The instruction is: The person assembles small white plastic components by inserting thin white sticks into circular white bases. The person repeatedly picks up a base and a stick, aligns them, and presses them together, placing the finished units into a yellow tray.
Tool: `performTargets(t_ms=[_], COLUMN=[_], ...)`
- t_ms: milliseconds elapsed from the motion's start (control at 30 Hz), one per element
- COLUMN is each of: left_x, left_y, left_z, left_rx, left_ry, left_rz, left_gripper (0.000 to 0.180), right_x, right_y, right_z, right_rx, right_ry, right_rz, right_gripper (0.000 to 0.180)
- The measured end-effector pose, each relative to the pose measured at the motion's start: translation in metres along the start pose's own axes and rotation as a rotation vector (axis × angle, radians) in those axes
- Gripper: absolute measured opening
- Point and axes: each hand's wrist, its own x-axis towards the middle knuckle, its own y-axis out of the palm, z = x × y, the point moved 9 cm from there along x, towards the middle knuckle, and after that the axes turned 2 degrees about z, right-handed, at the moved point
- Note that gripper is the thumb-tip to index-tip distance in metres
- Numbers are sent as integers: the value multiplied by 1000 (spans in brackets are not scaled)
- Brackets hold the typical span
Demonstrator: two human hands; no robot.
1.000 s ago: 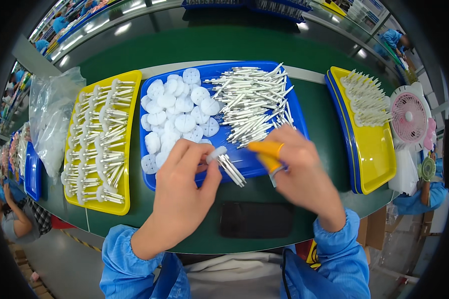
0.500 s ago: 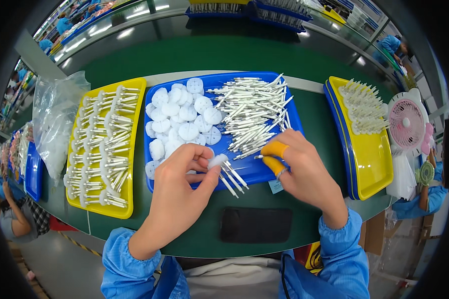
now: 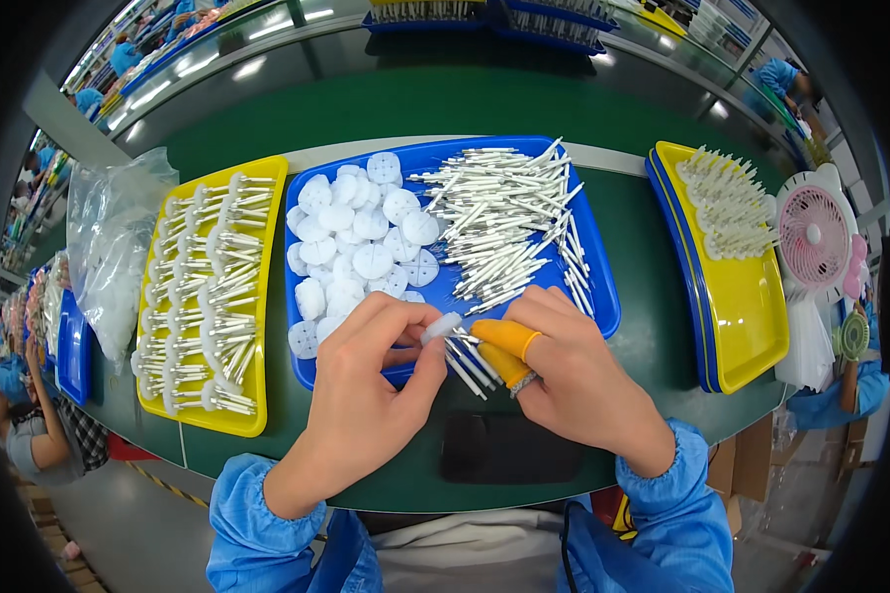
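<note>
My left hand (image 3: 366, 385) pinches a round white plastic disc (image 3: 442, 326) edge-on between thumb and fingers. Several thin white rods (image 3: 472, 370) stick out of the disc on its right side. Closed at the disc, my right hand (image 3: 583, 371) wears yellow finger cots on two fingers and grips a white rod, mostly hidden by the fingertips. Both hands are over the near edge of a blue tray (image 3: 606, 287). Inside it, white discs (image 3: 371, 259) with cross lines lie heaped at left, and loose white rods (image 3: 489, 222) at right.
Left stands a yellow tray (image 3: 252, 405) with rows of rod-filled discs (image 3: 208, 287), beside a clear plastic bag (image 3: 114, 247). Stacked trays (image 3: 747, 341) at right hold more filled discs (image 3: 727, 203), next to a pink fan (image 3: 813, 232). A dark phone-like slab (image 3: 509, 450) lies near me. Co-workers sit farther off.
My right hand has moved left from the rod pile with a rod, up to the disc in my left hand. Several rods at the pile's right side have shifted.
</note>
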Motion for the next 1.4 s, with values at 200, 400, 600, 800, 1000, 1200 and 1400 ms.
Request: performTargets(t_ms=[200,400,600,800,1000,1200,1400], left_x=[-3,-3,-6,-13,-10,34,101], left_y=[0,2,2,6,-8,-117,-241], left_z=[5,-5,-11,-17,-13,3,62], left_rx=[-7,59,164,218,216,568,756], left_ry=[-34,90,119,222,180,110,-25], left_rz=[-43,-94,-112,-102,-140,-420,-444], left_gripper=[15,17,20,24,17,17,25], right_x=[1,2,-1,-1,6,-11,-11], right_y=[1,12,10,13,16,-5,4], right_z=[-1,7,7,9,10,-7,-1], right_rx=[-13,8,89,84,108,-19,-49], right_ry=[23,39,69,87,79,110,49], right_rz=[-8,15,-74,-168,-204,-335,-289], right_gripper=[44,42,34,24,39,35,31])
